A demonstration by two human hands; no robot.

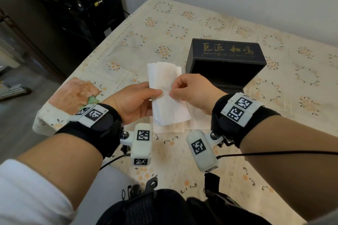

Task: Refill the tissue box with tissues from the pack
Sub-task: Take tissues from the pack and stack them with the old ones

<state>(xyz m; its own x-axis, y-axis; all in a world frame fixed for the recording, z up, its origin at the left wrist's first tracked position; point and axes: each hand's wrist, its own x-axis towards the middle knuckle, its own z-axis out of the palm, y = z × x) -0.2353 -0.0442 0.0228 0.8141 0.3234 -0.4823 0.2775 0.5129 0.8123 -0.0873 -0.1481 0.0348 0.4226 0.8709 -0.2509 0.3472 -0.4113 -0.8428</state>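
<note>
A stack of white tissues (167,95) sits at the centre of the frame, held up off the table between both hands. The left hand (133,102) clasps its left edge, thumb on top and fingers underneath, closed firmly on the stack. The right hand (193,91) pinches the right edge near the middle, thumb and forefinger nipped narrowly on the top sheets.

The stack looks light, soft and floppy: its far end fans out slightly and its near end droops, so the sheets will likely slide apart or crumple unless it is supported from below and held by both long edges, as it is now. A one-sided pinch would probably peel off only a few sheets.

Just right of and above the stack stands the black tissue box (225,64), gold lettering on its far wall, its top open and its dark inside apparently empty. Judging by that, the stack has yet to be lowered in.

Under the hands lies a flat white wrapper or sheet (170,128), hard to tell which. At the left, a peach-and-green pack (73,95) rests on the floral tablecloth (164,29). Both wrists carry black bands with coded markers.
</note>
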